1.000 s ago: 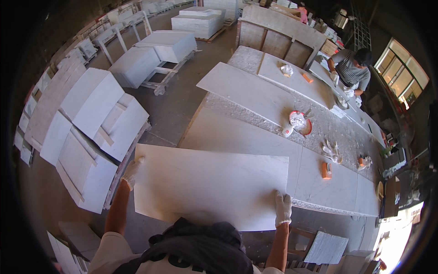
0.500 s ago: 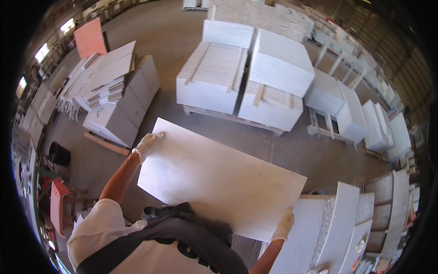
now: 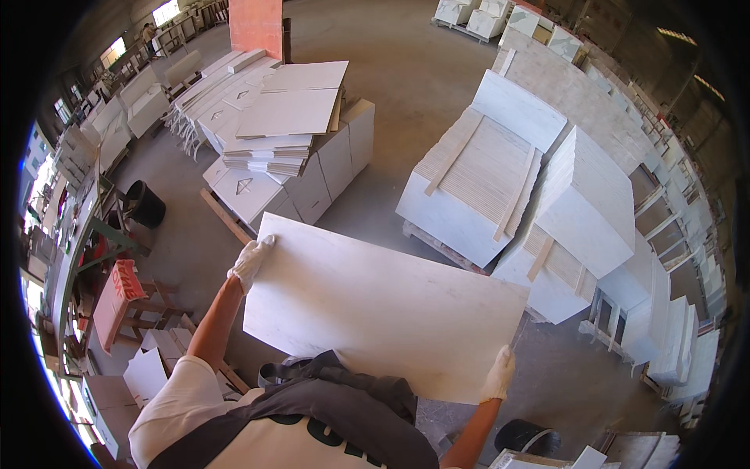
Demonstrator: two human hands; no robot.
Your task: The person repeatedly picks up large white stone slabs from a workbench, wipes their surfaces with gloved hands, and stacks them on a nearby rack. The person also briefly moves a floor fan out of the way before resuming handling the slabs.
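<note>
I carry a large white stone slab [image 3: 383,305] flat in front of my body, tilted slightly. My left hand [image 3: 250,262], in a white glove, grips its far left corner edge. My right hand [image 3: 498,374], also gloved, grips the slab's near right edge. My dark apron and white shirt show at the bottom of the view. The slab hides the floor directly below it.
Stacks of white tiles [image 3: 285,129] on blocks stand ahead left. Pallets of upright slabs with wooden spacers [image 3: 484,180] stand to the right, more stacks [image 3: 672,328] beyond. A black bucket [image 3: 144,205] and a red stool [image 3: 117,301] are at left. Grey concrete floor [image 3: 406,70] stretches ahead.
I have turned with the slab: the work tables seen a second ago are gone from view, and the tile stacks and pallets have shifted across. Both hands keep their grip.
</note>
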